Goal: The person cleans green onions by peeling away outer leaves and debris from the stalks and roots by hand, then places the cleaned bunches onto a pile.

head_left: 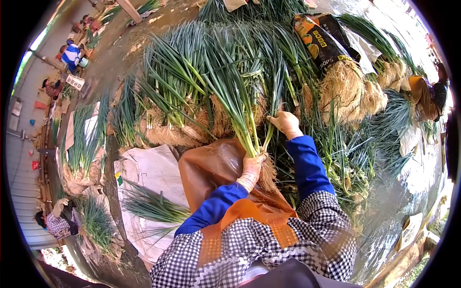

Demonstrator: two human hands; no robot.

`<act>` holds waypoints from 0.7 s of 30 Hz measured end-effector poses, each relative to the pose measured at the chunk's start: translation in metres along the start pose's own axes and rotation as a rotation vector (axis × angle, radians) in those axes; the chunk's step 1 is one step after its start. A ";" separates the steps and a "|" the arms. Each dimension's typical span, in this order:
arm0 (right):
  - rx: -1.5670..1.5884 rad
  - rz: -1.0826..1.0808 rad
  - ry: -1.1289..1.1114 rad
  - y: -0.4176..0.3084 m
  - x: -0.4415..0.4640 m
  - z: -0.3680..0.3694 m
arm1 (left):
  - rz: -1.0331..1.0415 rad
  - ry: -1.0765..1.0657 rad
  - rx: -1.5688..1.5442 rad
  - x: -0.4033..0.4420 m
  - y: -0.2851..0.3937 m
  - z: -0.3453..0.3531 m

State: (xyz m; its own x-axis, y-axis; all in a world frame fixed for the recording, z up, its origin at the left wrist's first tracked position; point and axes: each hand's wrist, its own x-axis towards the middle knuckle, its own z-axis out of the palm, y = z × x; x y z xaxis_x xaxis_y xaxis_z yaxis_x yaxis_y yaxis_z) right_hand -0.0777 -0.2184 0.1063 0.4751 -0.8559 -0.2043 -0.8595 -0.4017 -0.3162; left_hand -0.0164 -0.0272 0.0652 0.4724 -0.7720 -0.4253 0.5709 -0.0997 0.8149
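My left hand (253,169) is closed round the lower stems of a bunch of green onions (247,125), above my lap. Its long leaves fan up and away from me, and pale stringy roots (267,175) hang below the fist. My right hand (286,124) is beside the bunch on its right, fingers bent together at a green onion leaf or stalk running up from the left hand. The fingertips are partly hidden. Just beyond my hands lies a large heap of green onions (177,72), with its roots towards me.
An orange-brown apron (206,165) covers my lap. To the left, a pale sheet (144,175) carries a small green onion bunch (158,206). A black printed bag (319,41) lies over rooted bunches at the upper right. Loose leaves (345,163) litter the right side. Other people sit further off.
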 end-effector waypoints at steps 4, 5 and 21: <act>0.084 -0.113 0.150 0.006 0.006 0.030 | 0.029 0.079 0.069 0.008 -0.012 -0.004; 0.222 -0.158 0.189 0.006 -0.004 0.035 | 0.027 0.109 0.088 0.009 -0.017 -0.006; 1.396 0.047 -0.230 0.015 -0.023 0.037 | -0.159 -0.098 -0.237 0.003 -0.001 -0.008</act>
State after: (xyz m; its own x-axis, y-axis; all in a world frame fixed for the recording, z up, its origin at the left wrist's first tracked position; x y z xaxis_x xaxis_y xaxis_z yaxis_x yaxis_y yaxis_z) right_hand -0.0944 -0.1924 0.0717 0.5876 -0.7336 -0.3416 -0.0495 0.3887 -0.9200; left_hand -0.0099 -0.0245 0.0601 0.3034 -0.8167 -0.4908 0.7789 -0.0841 0.6214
